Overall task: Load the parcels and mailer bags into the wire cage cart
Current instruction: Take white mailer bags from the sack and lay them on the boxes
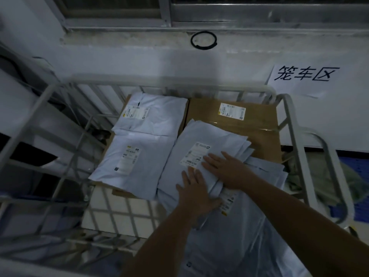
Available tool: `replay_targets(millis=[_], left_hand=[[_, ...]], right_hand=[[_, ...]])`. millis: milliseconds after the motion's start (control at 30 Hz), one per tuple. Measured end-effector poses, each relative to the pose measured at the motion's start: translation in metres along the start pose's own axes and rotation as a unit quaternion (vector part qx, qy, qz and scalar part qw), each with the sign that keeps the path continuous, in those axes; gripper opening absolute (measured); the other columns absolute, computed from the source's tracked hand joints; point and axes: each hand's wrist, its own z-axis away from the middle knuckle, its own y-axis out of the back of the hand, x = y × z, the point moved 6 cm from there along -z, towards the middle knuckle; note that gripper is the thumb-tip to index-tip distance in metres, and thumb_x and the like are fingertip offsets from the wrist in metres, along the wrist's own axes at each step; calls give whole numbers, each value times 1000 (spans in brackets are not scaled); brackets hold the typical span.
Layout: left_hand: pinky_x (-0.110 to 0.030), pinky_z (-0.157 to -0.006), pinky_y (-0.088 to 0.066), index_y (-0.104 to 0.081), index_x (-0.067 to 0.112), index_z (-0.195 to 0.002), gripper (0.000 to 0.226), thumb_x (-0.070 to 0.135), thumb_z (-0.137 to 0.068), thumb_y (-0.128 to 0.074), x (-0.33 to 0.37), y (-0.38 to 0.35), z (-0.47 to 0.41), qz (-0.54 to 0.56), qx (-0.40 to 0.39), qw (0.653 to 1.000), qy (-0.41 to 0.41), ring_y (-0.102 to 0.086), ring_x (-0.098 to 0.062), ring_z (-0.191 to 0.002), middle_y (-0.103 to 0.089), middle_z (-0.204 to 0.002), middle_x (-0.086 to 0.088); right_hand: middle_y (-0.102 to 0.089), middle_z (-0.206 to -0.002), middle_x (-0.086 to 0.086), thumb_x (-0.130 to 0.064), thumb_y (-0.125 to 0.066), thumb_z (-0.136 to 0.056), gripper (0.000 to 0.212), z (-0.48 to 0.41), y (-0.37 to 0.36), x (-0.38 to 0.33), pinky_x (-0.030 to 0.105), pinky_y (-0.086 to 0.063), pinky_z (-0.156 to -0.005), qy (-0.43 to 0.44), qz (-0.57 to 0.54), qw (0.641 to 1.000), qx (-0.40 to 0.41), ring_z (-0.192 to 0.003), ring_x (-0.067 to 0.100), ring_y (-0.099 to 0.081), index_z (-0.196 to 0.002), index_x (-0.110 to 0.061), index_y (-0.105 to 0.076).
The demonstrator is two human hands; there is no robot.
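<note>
A white wire cage cart (60,108) fills the view, seen from above. Inside lie brown cardboard parcels (249,124) with pale mailer bags on them. One labelled mailer bag (155,114) lies at the back left and a second labelled bag (129,162) lies in front of it. A stack of mailer bags (191,140) sits right of centre. My left hand (194,188) lies flat on the stack's near edge, fingers straight. My right hand (227,168) presses flat on the stack beside its label.
A white wall with a paper sign (305,76) stands behind the cart, below a window sill with a black ring (203,40). White bulky items (24,108) sit left of the cart. Green cloth (327,182) and a blue crate (357,170) lie to the right.
</note>
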Motion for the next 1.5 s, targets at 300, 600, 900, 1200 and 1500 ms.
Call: replay_targets(millis=[300, 600, 900, 1200, 1500], left_hand=[[-61, -119, -14, 7, 0, -156, 93, 49, -99, -48, 15, 22, 5, -17, 29, 999, 24, 6, -44, -150, 10, -163, -24], [-59, -119, -17, 6, 0, -156, 82, 34, -103, -46, 42, 36, 33, -118, 49, 990, -67, 0, -42, -151, 4, -164, -22], [-58, -65, -58, -75, -2, -108, 96, 39, -23, -97, 64, 7, 62, -144, 123, 977, -102, -71, -41, -98, -72, -109, -22], [-57, -120, -1, 4, 2, -157, 92, 57, -99, -42, 36, -43, 109, -161, -9, 965, -205, 13, -40, -150, 16, -163, -21], [-57, -114, -24, -13, -4, -155, 116, 79, -77, 12, 33, -34, 99, -121, 29, 972, -201, -6, -38, -151, -1, -165, -21]], right_hand=[[-74, -111, 13, -31, -63, -79, 41, 8, 14, -5, 38, -60, -75, -6, -12, 993, 116, -98, 27, -73, -109, -5, -75], [-73, -110, 17, -17, -34, -77, 54, 68, 24, -15, 40, -61, -80, -95, -22, 993, 70, -103, 30, -71, -108, 1, -74], [-72, -116, 17, -15, -31, -77, 57, 127, 26, -38, 36, -61, -80, -147, -8, 987, 70, -104, 26, -72, -115, 1, -72], [-22, -162, 14, -34, -80, -76, 93, 164, 0, -98, 37, -34, -116, -162, -125, 979, -7, -145, 26, -36, -152, -2, -35], [-12, -166, 12, -28, -57, -92, 77, 140, 38, -67, 41, -21, -121, -157, -97, 982, -34, -153, 25, -11, -157, -12, -21]])
